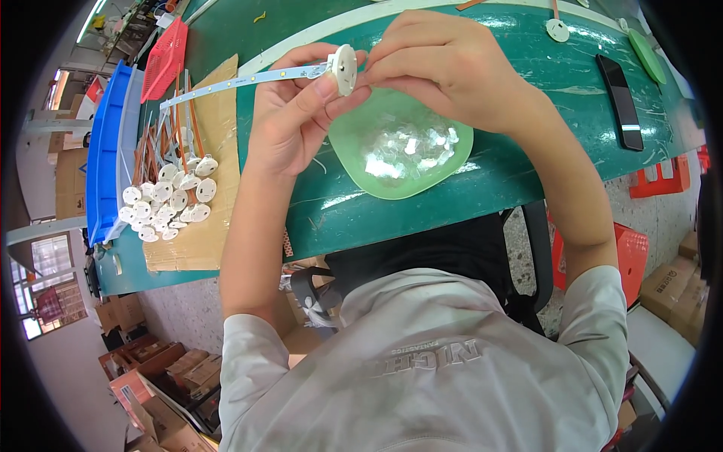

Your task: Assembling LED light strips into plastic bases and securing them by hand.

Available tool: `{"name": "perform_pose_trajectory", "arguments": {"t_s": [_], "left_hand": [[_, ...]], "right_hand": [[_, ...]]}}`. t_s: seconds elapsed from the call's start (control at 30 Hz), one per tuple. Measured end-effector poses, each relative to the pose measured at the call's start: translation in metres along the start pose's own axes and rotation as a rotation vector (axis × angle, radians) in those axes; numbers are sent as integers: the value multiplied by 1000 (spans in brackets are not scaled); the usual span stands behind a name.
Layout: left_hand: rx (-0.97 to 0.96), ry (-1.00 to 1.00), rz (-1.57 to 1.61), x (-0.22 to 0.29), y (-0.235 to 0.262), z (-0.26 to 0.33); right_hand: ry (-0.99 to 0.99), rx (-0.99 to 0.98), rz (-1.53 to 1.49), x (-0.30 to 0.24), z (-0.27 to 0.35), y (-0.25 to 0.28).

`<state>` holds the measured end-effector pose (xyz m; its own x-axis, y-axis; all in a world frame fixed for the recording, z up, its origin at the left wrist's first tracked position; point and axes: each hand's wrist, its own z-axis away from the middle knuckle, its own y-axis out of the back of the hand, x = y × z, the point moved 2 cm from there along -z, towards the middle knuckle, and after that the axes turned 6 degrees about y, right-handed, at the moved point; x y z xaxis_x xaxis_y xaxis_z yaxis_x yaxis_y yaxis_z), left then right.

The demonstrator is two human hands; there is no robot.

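Above the green table, my left hand [282, 132] grips a white round end cap [345, 69] between thumb and fingers. A pale LED strip [241, 81] is joined to the cap and sticks out to the left. My right hand [459, 71] is closed in a pinch right beside the cap's face; whatever its fingertips hold is hidden. Below both hands stands a light green bowl [399, 191] with many small clear, shiny pieces [414, 147] in it. To the left, several similar white caps [169, 194] with strips and brown wires lie heaped together.
The heap lies on a cardboard sheet [226, 162]. A blue tray [105, 154] and a red basket [167, 59] stand farther left. On the right are a black phone [620, 104], a green dish [646, 57] and one loose cap [557, 31]. A red stool [631, 252] stands beyond my right arm.
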<state>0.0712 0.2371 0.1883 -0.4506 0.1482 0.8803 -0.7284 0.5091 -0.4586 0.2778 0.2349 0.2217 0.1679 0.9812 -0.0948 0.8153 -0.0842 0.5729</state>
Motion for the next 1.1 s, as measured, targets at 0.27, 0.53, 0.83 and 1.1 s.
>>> {"name": "perform_pose_trajectory", "arguments": {"t_s": [0.27,0.53,0.83,1.1], "left_hand": [[-22,-56,26,0,-2,4],[41,-192,28,-5,-9,5],[25,-170,127,-7,-8,7],[69,-189,54,-14,-4,8]], "right_hand": [[-111,140,7,-8,6,-5],[-242,379,-75,-21,7,-15],[-116,378,-20,-19,6,-14],[-107,399,-1,-23,3,-20]]}}
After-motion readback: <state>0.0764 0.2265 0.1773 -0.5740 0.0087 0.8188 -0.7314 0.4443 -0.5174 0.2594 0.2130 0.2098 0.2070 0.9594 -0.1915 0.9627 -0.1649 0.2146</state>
